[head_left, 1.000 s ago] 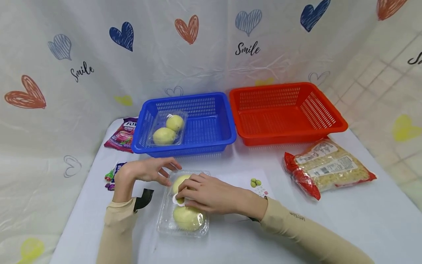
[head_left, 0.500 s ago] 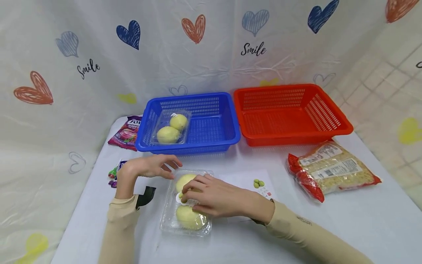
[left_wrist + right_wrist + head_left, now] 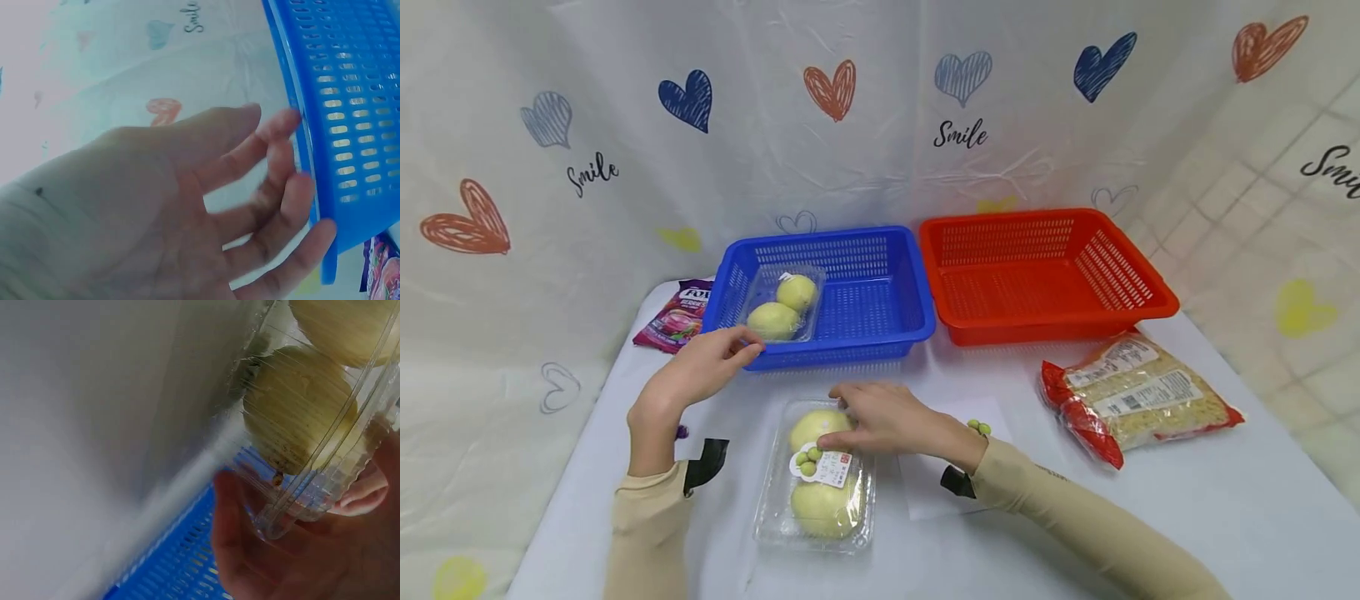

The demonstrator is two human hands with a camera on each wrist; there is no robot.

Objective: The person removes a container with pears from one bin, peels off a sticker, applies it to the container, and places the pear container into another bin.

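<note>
On the white table lies a clear plastic fruit box (image 3: 772, 518) holding two pale yellow-green fruits (image 3: 826, 507), with a label (image 3: 831, 467) on its lid. My right hand (image 3: 891, 418) grips the box at its far end, thumb on the lid; in the right wrist view the fingers curl around a corner of the clear box (image 3: 275, 519). My left hand (image 3: 700, 371) is at the near left rim of the blue basket (image 3: 850, 343). In the left wrist view its fingertips touch the blue rim (image 3: 312, 169), with the thumb apart from them. A similar box (image 3: 811, 321) lies inside the blue basket.
A red basket (image 3: 1037, 325) stands right of the blue one. In front of it lies a red-ended bag (image 3: 1142, 400) of pale contents. A purple snack bag (image 3: 673, 321) is left of the blue basket. White paper (image 3: 925, 492) lies under my right wrist.
My left hand has left the side of the near fruit box and moved up to the blue basket's rim. My right hand has shifted from the label to the box's far end.
</note>
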